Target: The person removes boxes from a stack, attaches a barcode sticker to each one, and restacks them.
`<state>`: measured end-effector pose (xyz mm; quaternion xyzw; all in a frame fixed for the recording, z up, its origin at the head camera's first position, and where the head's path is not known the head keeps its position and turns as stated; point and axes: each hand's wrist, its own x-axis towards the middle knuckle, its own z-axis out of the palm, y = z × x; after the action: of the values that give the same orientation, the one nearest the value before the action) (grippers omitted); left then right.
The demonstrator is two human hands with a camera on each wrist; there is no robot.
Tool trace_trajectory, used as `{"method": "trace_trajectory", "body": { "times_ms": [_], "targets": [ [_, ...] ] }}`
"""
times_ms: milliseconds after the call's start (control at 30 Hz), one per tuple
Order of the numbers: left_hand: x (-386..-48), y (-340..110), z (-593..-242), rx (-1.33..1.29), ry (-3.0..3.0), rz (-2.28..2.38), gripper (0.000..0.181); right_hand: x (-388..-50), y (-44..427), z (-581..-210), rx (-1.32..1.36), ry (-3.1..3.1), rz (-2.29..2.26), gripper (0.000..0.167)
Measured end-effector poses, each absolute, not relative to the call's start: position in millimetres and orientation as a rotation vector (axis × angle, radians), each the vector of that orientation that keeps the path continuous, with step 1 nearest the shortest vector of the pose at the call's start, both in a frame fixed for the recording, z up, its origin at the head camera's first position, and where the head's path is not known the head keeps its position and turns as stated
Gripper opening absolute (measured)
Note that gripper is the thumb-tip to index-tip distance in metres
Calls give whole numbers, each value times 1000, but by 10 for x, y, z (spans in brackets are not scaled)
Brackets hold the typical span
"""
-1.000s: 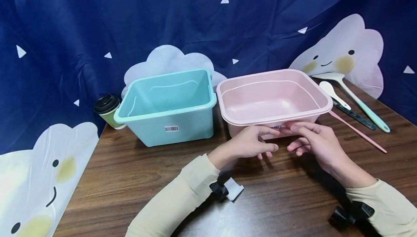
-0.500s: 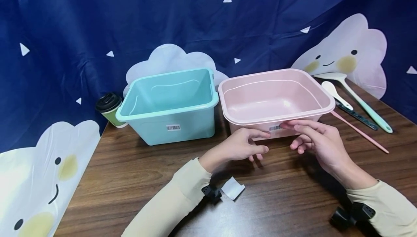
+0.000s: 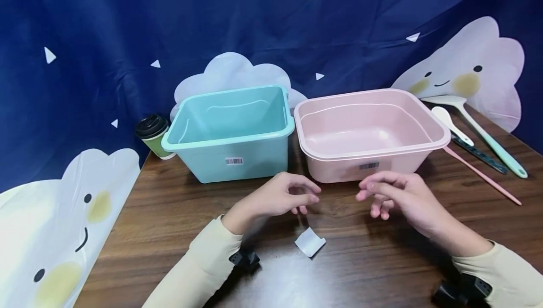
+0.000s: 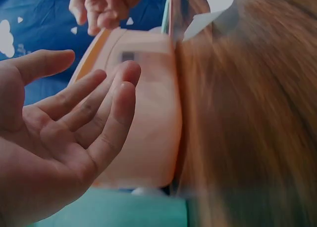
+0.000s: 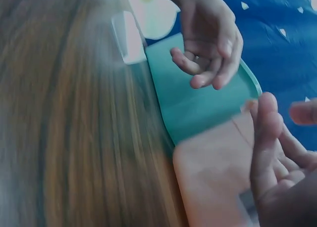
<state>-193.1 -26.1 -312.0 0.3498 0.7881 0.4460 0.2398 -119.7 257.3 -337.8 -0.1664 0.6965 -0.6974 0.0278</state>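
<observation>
In the head view, my left hand (image 3: 280, 196) hovers above the table with loosely bent fingers and nothing in them. My right hand (image 3: 400, 197) hangs likewise in front of the pink basin (image 3: 339, 170), its fingers relaxed and apart from the wall. A barcode label (image 3: 369, 166) shows on that basin's front. To its left stands a teal basin (image 3: 237, 171), also with a barcode label. Both basins show bare insides. The left wrist view has my left palm (image 4: 64, 143) turned up, holding nothing. No held thing shows in the right wrist view by my right fingers (image 5: 267, 133).
A small white paper piece (image 3: 310, 242) lies on the wooden table (image 3: 339, 275) between my forearms. A green cup with a black lid (image 3: 152, 131) leans by the teal basin. At right lie a white spoon (image 3: 451, 124), a turquoise-handled utensil (image 3: 492, 138) and a thin pink stick (image 3: 483, 176).
Both hands have drawn back from the front of the pink basin and apart from each other, the left one farther to the left. The basins stay in place; the head view has shifted slightly.
</observation>
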Motion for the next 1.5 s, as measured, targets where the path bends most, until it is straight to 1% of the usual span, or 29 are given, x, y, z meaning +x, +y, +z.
{"method": "trace_trajectory", "body": {
  "times_ms": [100, 167, 300, 467, 633, 900, 1200, 1500],
  "targets": [
    [-1896, -371, -3080, 955, 2170, 1229, 24, -1166, 2440, -3360, -611, 2263, -1927, 15],
    [-1870, -437, -3055, 937, 2176, 1241, 23, -1164, 2346, -3352, -661, 2296, -1772, 13],
    [-1828, -544, -2995, 902, 2195, 1250, 21, -1190, 2167, -3353, -699, 2272, -1519, 20],
    [-1815, -620, -2927, 922, 2207, 1225, 22, -1208, 1987, -3373, -753, 2274, -1323, 27],
    [-1831, -691, -2866, 946, 2209, 1199, 22, -1192, 1894, -3344, -819, 2362, -1160, 28],
    [-1855, -779, -2810, 969, 2217, 1178, 23, -1200, 1848, -3412, -882, 2435, -1114, 20],
    [-1830, -818, -2812, 945, 2203, 1172, 22, -1197, 1801, -3467, -880, 2509, -1044, 13],
    [-1808, -854, -2852, 950, 2212, 1156, 22, -1179, 1763, -3475, -902, 2530, -1026, 11]
  ]
}}
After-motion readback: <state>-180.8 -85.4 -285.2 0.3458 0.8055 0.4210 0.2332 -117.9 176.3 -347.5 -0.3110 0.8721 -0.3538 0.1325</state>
